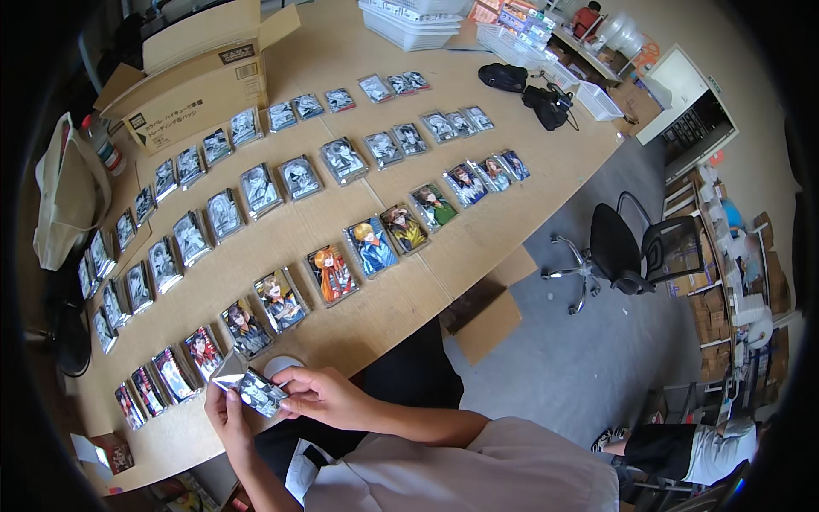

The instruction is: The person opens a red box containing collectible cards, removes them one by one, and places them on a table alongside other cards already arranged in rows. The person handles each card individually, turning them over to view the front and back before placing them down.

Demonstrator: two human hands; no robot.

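At the near table edge, my left hand [229, 413] grips a clear plastic sleeve [230, 370] by its lower side. My right hand [313, 393] pinches the right end of a black-and-white illustrated card [259, 392], whose left end lies at the sleeve; how far it sits inside I cannot tell. A round white object [283, 365] lies just behind my right fingers. Beyond my hands runs a row of stacks of colour illustrated cards in clear sleeves [246, 328]. Farther back are rows of black-and-white card stacks [260, 190].
An opened cardboard carton [192, 96], a bottle [105, 147] and a cream bag [67, 198] stand at the far left. White baskets [409, 29] and black pouches [502, 77] are at the back. A small box [115, 453] sits near left. Right are an office chair [617, 249] and a person [691, 448].
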